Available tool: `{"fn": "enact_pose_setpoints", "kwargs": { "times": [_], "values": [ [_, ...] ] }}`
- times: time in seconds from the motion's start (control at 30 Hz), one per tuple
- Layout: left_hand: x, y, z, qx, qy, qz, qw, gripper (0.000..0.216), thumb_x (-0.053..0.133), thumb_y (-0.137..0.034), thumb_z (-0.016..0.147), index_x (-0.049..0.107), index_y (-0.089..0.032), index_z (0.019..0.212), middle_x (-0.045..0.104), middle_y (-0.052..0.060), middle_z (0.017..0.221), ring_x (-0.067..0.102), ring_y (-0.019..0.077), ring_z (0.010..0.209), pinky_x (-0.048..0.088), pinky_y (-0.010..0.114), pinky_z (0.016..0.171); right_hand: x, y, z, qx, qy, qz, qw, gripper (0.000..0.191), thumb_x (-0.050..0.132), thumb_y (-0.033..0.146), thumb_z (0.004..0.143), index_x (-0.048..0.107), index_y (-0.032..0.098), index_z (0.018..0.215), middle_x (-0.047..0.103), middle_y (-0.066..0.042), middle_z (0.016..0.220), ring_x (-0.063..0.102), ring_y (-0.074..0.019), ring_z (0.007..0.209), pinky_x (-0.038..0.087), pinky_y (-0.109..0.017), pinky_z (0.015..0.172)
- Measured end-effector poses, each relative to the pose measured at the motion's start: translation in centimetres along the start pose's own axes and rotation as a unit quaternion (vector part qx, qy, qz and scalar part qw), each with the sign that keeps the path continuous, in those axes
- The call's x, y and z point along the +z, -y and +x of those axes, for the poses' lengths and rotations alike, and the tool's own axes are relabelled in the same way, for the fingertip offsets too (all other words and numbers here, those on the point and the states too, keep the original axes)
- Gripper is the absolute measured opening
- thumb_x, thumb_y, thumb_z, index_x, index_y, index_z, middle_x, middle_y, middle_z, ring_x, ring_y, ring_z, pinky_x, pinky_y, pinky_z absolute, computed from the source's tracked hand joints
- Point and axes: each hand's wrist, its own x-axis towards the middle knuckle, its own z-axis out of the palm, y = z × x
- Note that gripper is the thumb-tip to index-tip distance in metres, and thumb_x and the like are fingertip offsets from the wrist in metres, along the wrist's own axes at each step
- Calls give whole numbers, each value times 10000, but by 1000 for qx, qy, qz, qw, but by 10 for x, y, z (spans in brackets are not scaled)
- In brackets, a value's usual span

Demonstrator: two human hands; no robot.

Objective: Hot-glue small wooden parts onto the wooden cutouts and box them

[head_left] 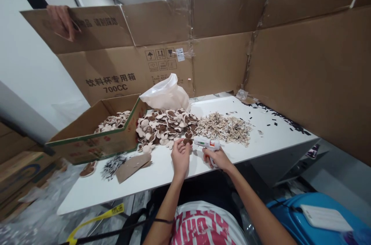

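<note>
My left hand [180, 155] pinches a small brown clover-shaped piece [188, 139] just above the white table [162, 171], at the front edge of a heap of cream and brown cut-out pieces [165, 123]. My right hand [218, 157] is closed round the grip of a white glue gun [206, 143]. The gun's nozzle points left at the held piece.
An open cardboard box [87, 140] holding more pieces stands at the left. A pile of thin tan strips [224, 127] lies right of the heap, a white plastic bag [167, 94] behind it. Tall cardboard walls [304, 71] ring the table; another person's hand [62, 22] grips the top left flap.
</note>
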Motion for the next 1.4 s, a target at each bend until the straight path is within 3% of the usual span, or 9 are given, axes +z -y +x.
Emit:
{"fn": "enact_pose_setpoints", "kwargs": {
  "times": [0.77,1.4],
  "values": [
    [1,-5,-2,5,-1,0,1000,387,777,-402,855,594,-187,1121,777,116,985,795,214,850,619,315,773,5,8,-2,30,-53,-37,997,437,607,398,884,626,207,491,580,-12,407,553,-145,356,460,-242,464],
    [1,-1,-1,3,-2,-1,1000,372,765,-376,868,573,-189,1127,780,115,987,793,211,835,607,312,763,5,6,-1,32,-56,-33,997,403,611,376,867,630,207,502,589,-17,417,552,-151,355,460,-247,441]
  ]
}}
